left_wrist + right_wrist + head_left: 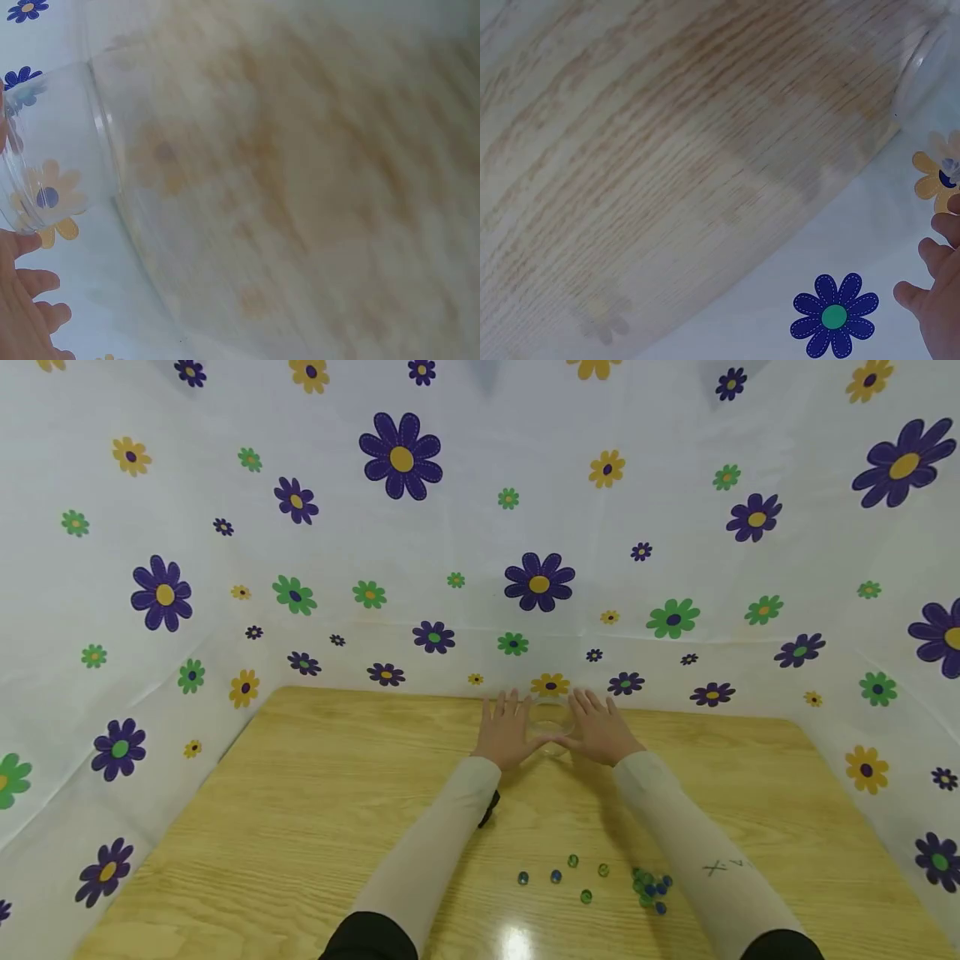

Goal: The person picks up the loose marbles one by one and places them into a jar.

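A clear, see-through jar [551,717] stands at the far edge of the table, between the two hands. To its left is the left hand [510,731], fingers straight and spread toward the back, thumb pointing inward. The right hand [597,729] mirrors it on the right, and the thumbs come together in front of the jar. In the left wrist view the jar [64,142] appears beside the left fingers [39,282]. Only part of the jar [924,71] enters the right wrist view, above the right fingers [934,257]. Firm contact is hard to make out.
Several loose green and blue glass marbles [556,877] lie on the wooden table [315,827], nearer the front. A tighter cluster of marbles [647,888] lies beside the right forearm. White flower-printed cloth [457,527] rises behind the table and along both sides.
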Available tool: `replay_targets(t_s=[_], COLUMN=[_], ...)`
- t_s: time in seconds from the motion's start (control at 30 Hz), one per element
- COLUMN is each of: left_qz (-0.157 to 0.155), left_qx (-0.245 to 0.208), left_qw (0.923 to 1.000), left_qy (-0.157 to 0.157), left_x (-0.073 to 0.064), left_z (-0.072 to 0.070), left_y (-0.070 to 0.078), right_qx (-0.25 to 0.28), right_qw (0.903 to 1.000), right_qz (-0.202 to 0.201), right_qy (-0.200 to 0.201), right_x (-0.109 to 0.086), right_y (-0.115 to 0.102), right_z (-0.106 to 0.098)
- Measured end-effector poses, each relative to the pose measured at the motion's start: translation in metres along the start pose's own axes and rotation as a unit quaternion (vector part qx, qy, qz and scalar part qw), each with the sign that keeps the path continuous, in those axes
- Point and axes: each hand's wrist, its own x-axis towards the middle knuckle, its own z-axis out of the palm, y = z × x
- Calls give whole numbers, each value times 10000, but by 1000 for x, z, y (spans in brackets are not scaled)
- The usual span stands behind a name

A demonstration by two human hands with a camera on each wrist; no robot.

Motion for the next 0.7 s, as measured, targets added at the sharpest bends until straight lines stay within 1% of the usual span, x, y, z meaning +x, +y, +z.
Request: replay_targets(t_s=[0.13,0.2,0.4,0.63,0.7], left_qz=[54,71,143,203,222], left_qx=[-89,-64,164,448,515], left_qw=[9999,9999,9997,9985,9979], left_qy=[79,86,-59,-251,-309], left_x=[-2,-3,-10,-22,-27], left_z=[-1,-1,-4,-14,-18], left_y=[-1,-2,0,5,6], right_qx=[-29,-50,-7,-30,58], right_qw=[10000,10000,9998,9995,9994], right_qz=[-19,-46,-179,-312,-342], right_qy=[47,68,106,26,-35], right_x=[-1,-2,-10,-22,-26], right_y=[1,1,0,-5,-7], right_z=[4,5,4,2,2])
